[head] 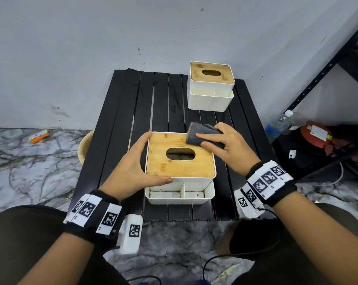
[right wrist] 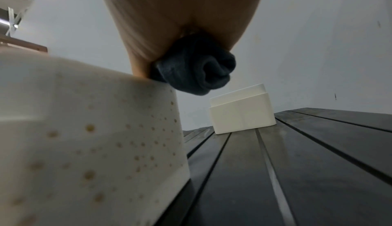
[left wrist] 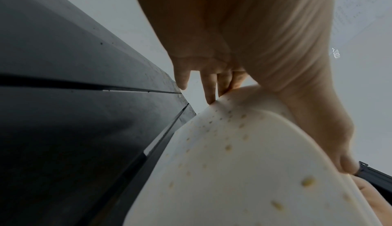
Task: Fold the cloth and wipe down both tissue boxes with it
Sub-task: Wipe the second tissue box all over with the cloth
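The near tissue box [head: 180, 163], white with a bamboo lid and an oval slot, stands at the front of the black slatted table [head: 120, 120]. My left hand [head: 133, 165] grips its left side, fingers along the far left edge and thumb on the front wall; the left wrist view shows the spotted white wall [left wrist: 244, 162] under the left hand [left wrist: 222, 82]. My right hand [head: 225, 145] holds a folded dark grey cloth [head: 200, 134] on the lid's far right corner. In the right wrist view the cloth [right wrist: 199, 72] bulges from the palm above the near box [right wrist: 84, 137]. The second tissue box [head: 211, 87] stands at the table's far right corner, also seen as the second box [right wrist: 241, 113].
A black metal shelf frame [head: 326, 66] rises at the right, with a water bottle [head: 281, 124] and a red object [head: 316, 134] at its foot. A round beige basin [head: 84, 147] sits left of the table on the marble floor. An orange packet [head: 39, 136] lies by the wall.
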